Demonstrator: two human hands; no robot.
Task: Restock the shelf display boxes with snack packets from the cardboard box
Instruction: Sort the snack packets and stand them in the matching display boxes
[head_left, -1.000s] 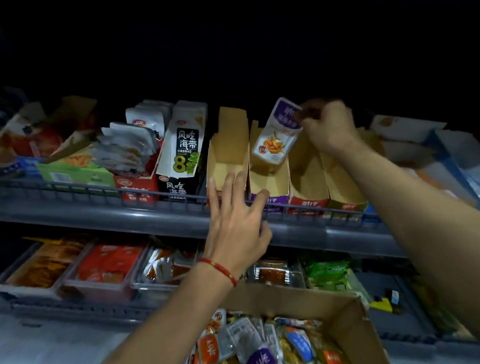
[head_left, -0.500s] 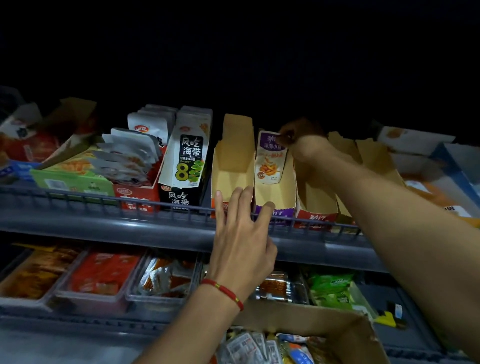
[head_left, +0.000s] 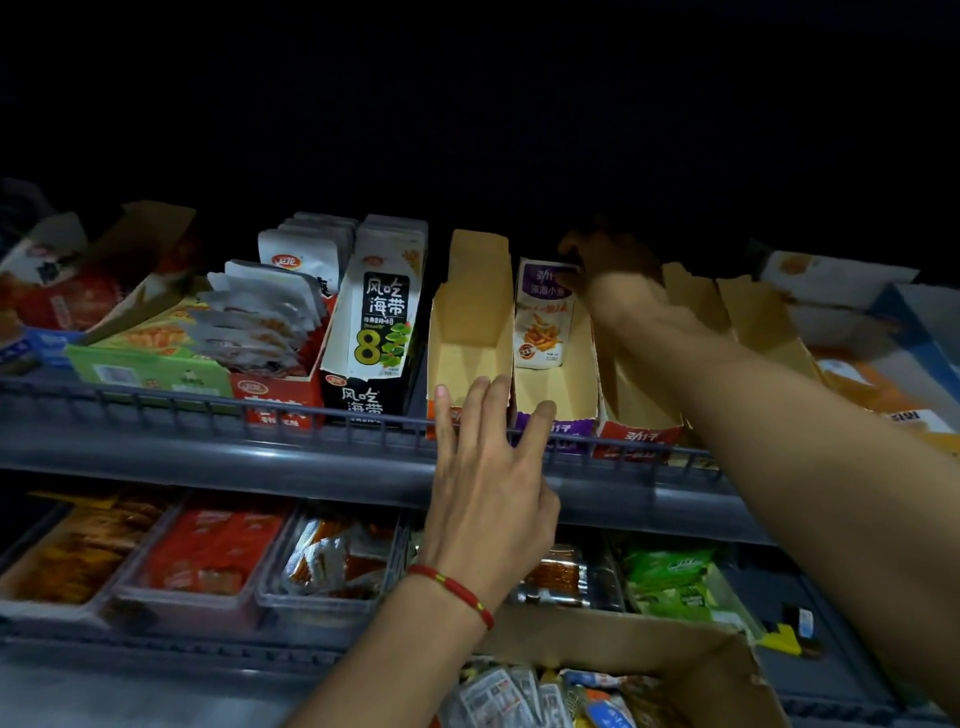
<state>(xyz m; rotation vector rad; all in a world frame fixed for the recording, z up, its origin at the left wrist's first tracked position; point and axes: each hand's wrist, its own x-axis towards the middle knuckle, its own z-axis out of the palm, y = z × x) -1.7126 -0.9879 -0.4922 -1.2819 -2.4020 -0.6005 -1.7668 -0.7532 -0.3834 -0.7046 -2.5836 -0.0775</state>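
A white snack packet with a purple top (head_left: 544, 322) stands upright at the back of the purple-fronted display box (head_left: 558, 396) on the upper shelf. My right hand (head_left: 615, 278) reaches deep over that box and pinches the packet's top right corner. My left hand (head_left: 488, 478) has straight spread fingers touching the front edges of this box and of the orange-fronted display box (head_left: 470, 332) left of it. The cardboard box (head_left: 644, 660) with several mixed packets sits at the bottom, below my arms.
A wire rail (head_left: 218, 410) runs along the upper shelf's front. Left of the boxes stand a black seaweed box (head_left: 371, 332) and a red box of white packets (head_left: 275, 322). A red-fronted box (head_left: 636, 410) stands to the right. Plastic trays (head_left: 208, 556) line the lower shelf.
My right hand carried the purple-topped packet from above the boxes down to the back of the purple-fronted box, where it stands upright. My left hand stayed at the box fronts.
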